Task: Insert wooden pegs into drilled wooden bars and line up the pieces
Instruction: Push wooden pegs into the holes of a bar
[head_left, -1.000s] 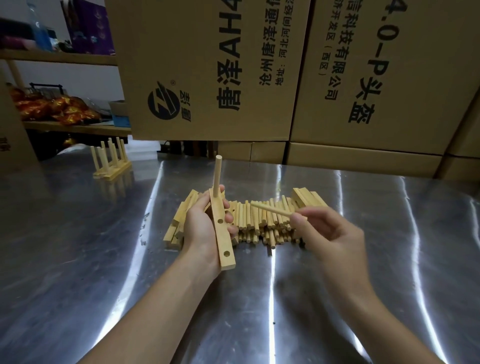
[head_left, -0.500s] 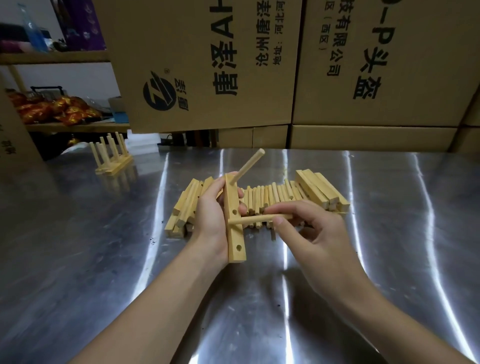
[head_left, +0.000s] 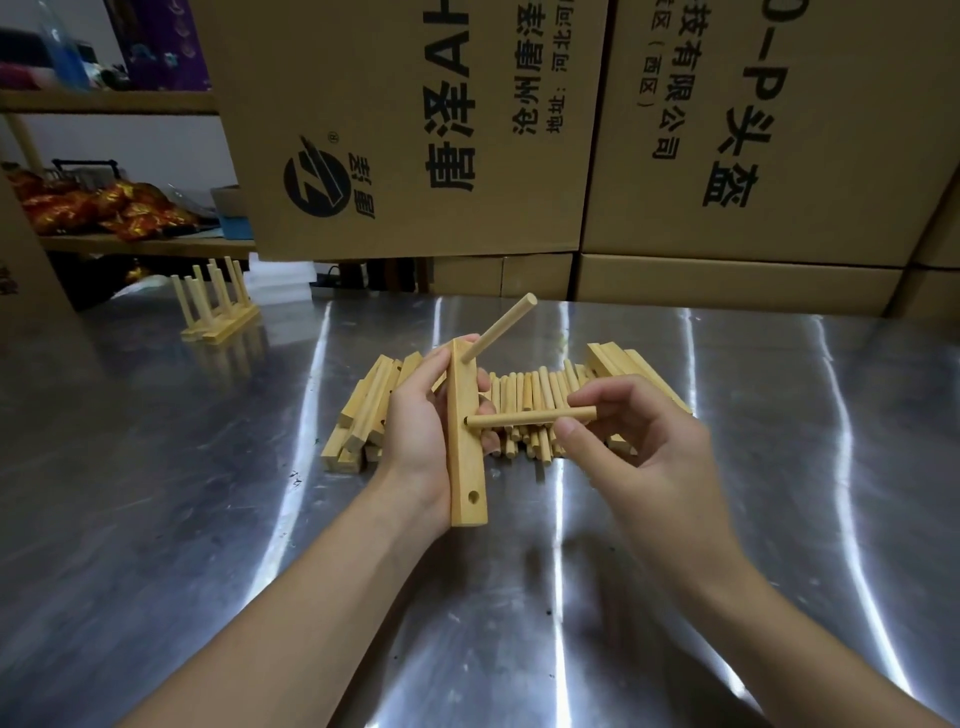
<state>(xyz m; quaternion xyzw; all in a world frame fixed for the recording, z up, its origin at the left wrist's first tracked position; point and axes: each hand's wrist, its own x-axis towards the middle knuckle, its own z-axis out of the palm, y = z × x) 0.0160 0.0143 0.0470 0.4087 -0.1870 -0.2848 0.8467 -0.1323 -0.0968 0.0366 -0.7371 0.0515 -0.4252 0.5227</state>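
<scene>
My left hand (head_left: 420, 432) grips a drilled wooden bar (head_left: 465, 457) above the table, its length running away from me. One peg (head_left: 500, 327) sticks out of the bar's far hole, slanting up to the right. My right hand (head_left: 631, 441) pinches a second peg (head_left: 530, 419) that lies level, its left tip at the bar's middle hole. An empty hole shows near the bar's near end. Behind the hands lie a row of loose pegs (head_left: 535, 395) and stacks of bars (head_left: 366, 415) on the left and more bars (head_left: 631, 371) on the right.
Two finished bars with upright pegs (head_left: 215, 306) stand side by side at the far left of the steel table (head_left: 156, 519). Large cardboard boxes (head_left: 571, 130) wall off the table's back edge. A shelf with red packets (head_left: 93, 208) is at far left.
The bar turned in my left hand so its peg leans right. My right hand brought the second peg from the pile to the bar's middle hole.
</scene>
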